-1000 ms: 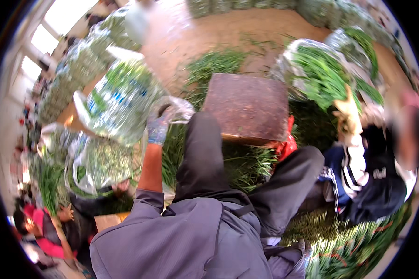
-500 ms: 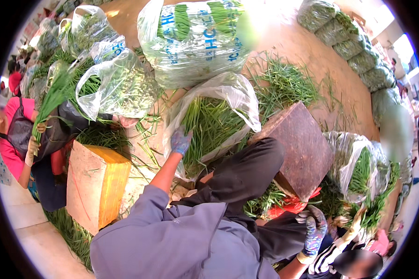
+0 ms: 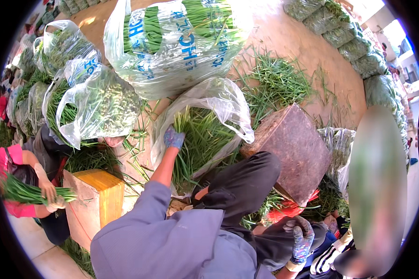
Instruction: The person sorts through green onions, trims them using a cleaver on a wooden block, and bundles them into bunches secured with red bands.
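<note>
My left hand (image 3: 174,138), in a blue patterned glove, is inside the mouth of a clear plastic bag (image 3: 224,93). Its fingers are closed round some loose green chives (image 3: 205,139) at the left side of the heap, the fingertips partly hidden by the stalks. My right hand (image 3: 302,241), gloved the same way, is raised by my right knee. Its fingers are loosely bent and apart, with nothing seen in them. The bag stands on the floor in front of my legs, its handles spread apart.
A large wrapped bale of chives (image 3: 172,69) stands beyond the bag. Loose chives (image 3: 279,76) lie on the floor to its right. A brown block (image 3: 295,151) is beside my knee, and a yellow-sided box (image 3: 109,197) stands left. Co-workers sit on both sides, one holding chives (image 3: 25,190).
My left hand has gone from spread fingers to closed on chives at the heap's edge. The view has shifted. The left co-worker's upright bunch is now lowered and held level.
</note>
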